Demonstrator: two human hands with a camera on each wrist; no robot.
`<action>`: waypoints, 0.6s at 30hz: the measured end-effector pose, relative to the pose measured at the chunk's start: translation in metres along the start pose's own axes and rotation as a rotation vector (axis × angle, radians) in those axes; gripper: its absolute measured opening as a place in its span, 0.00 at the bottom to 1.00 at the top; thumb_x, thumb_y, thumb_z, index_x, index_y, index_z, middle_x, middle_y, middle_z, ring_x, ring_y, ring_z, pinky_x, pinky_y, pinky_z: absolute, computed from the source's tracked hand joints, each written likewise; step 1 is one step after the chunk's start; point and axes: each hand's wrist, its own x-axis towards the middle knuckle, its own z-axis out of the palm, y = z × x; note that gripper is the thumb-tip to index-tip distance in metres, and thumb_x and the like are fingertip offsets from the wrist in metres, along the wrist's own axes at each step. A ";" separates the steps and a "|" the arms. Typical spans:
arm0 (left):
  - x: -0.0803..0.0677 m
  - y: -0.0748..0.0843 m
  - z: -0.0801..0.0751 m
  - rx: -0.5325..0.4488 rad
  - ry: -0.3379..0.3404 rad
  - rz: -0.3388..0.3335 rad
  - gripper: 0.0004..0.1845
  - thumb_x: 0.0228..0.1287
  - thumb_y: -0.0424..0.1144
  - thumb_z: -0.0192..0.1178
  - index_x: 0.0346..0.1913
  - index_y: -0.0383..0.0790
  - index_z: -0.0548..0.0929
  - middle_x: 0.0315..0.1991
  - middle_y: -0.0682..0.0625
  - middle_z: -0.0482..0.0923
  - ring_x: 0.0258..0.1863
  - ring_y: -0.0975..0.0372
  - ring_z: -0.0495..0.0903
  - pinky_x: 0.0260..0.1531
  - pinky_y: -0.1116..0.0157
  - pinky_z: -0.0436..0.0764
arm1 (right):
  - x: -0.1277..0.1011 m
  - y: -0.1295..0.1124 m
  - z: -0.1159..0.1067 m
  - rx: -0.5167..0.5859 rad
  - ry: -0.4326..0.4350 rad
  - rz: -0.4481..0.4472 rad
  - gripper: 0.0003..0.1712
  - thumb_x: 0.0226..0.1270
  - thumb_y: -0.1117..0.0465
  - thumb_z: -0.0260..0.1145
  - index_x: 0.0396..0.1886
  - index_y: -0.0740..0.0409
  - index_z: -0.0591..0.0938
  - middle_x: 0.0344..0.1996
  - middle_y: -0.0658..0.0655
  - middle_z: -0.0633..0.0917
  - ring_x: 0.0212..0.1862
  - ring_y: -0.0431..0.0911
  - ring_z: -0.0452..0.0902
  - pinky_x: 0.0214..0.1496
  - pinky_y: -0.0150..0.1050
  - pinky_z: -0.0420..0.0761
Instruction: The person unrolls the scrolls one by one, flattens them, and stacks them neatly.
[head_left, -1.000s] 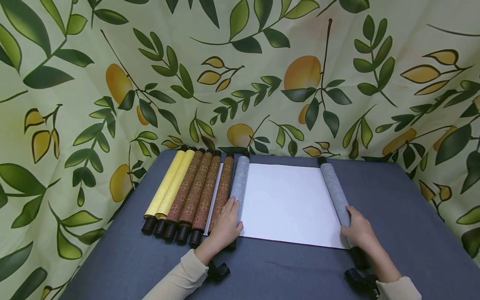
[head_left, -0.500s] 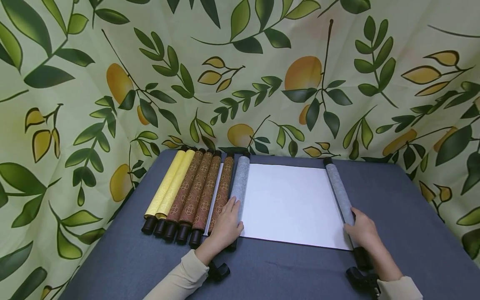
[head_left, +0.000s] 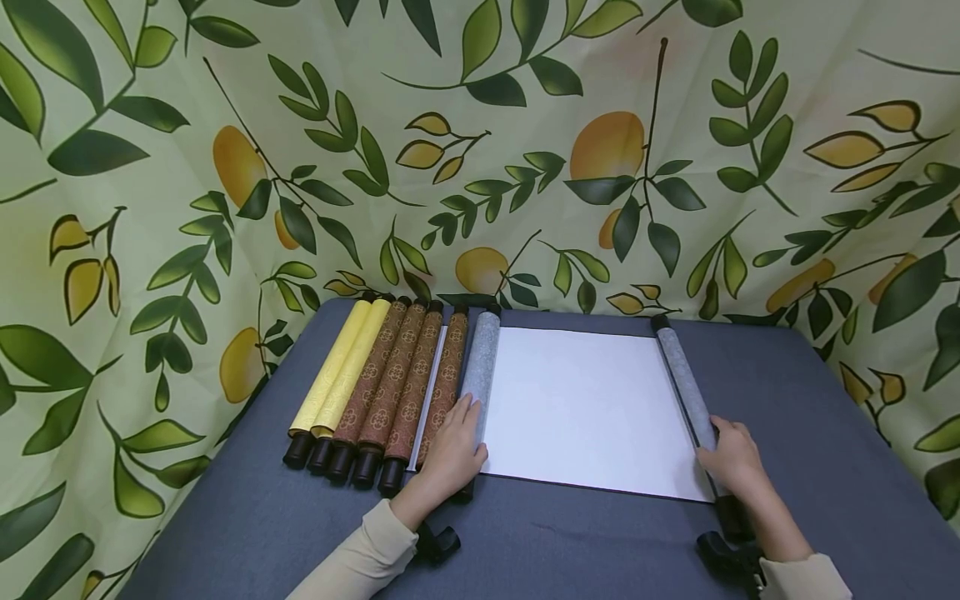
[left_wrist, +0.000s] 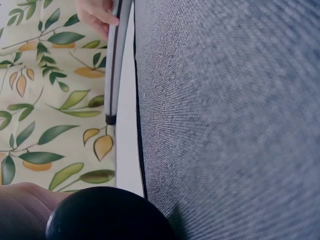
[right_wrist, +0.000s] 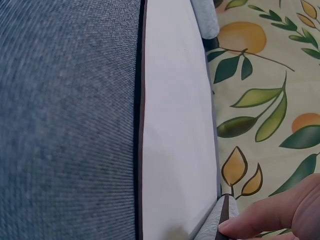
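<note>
A hanging scroll (head_left: 585, 408) lies partly unrolled, its blank white sheet stretched between two grey-blue rolls with black end knobs. My left hand (head_left: 450, 446) holds the near part of the left roll (head_left: 483, 358), thumb on its right side. On the other side, my right hand (head_left: 733, 457) grips the right roll (head_left: 684, 371) near its front knob. The right wrist view shows the thumb (right_wrist: 235, 226) pressed against a dark strip along that roll. A rounded black knob (left_wrist: 107, 215) fills the bottom of the left wrist view.
Left of the open sheet, two yellow scrolls (head_left: 333, 367) and several brown patterned scrolls (head_left: 382, 375) lie side by side on the blue-grey cloth-covered table (head_left: 555, 550). A leaf-and-fruit printed curtain (head_left: 517, 167) hangs behind the table's back edge.
My right hand has moved a little to the right with the right roll, widening the exposed white sheet. The left hand and left roll have stayed in place.
</note>
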 end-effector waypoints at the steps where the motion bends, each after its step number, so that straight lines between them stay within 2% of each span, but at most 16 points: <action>1: 0.000 0.000 0.000 0.002 0.000 0.000 0.32 0.55 0.31 0.65 0.63 0.23 0.70 0.66 0.28 0.66 0.67 0.39 0.67 0.61 0.45 0.73 | 0.000 0.001 0.000 0.003 0.002 0.000 0.37 0.57 0.69 0.57 0.63 0.87 0.58 0.56 0.89 0.61 0.56 0.79 0.62 0.59 0.66 0.68; 4: 0.000 0.000 0.001 0.010 0.005 0.000 0.32 0.55 0.31 0.65 0.63 0.24 0.70 0.66 0.28 0.67 0.67 0.39 0.68 0.62 0.46 0.73 | 0.000 0.002 0.000 0.017 0.005 0.002 0.38 0.57 0.69 0.57 0.64 0.84 0.57 0.57 0.88 0.62 0.56 0.78 0.62 0.58 0.66 0.69; 9: 0.000 0.000 0.001 0.020 0.010 0.004 0.32 0.54 0.31 0.65 0.63 0.23 0.70 0.66 0.28 0.67 0.67 0.39 0.68 0.61 0.46 0.73 | 0.001 0.003 0.002 0.036 0.001 -0.005 0.38 0.57 0.70 0.55 0.67 0.81 0.56 0.61 0.85 0.59 0.61 0.77 0.58 0.62 0.68 0.65; 14: 0.000 0.000 0.002 0.020 0.012 0.009 0.32 0.55 0.31 0.65 0.63 0.23 0.70 0.66 0.28 0.67 0.66 0.39 0.68 0.61 0.45 0.74 | 0.001 0.006 0.003 0.046 0.012 -0.040 0.38 0.57 0.71 0.54 0.67 0.81 0.55 0.65 0.83 0.56 0.64 0.77 0.54 0.65 0.69 0.62; 18: -0.001 0.000 0.002 0.020 0.016 0.011 0.31 0.55 0.31 0.65 0.62 0.23 0.71 0.66 0.28 0.67 0.66 0.39 0.68 0.60 0.45 0.74 | 0.001 0.008 0.003 0.048 0.021 -0.052 0.37 0.58 0.71 0.53 0.67 0.82 0.56 0.66 0.84 0.55 0.64 0.76 0.55 0.64 0.68 0.63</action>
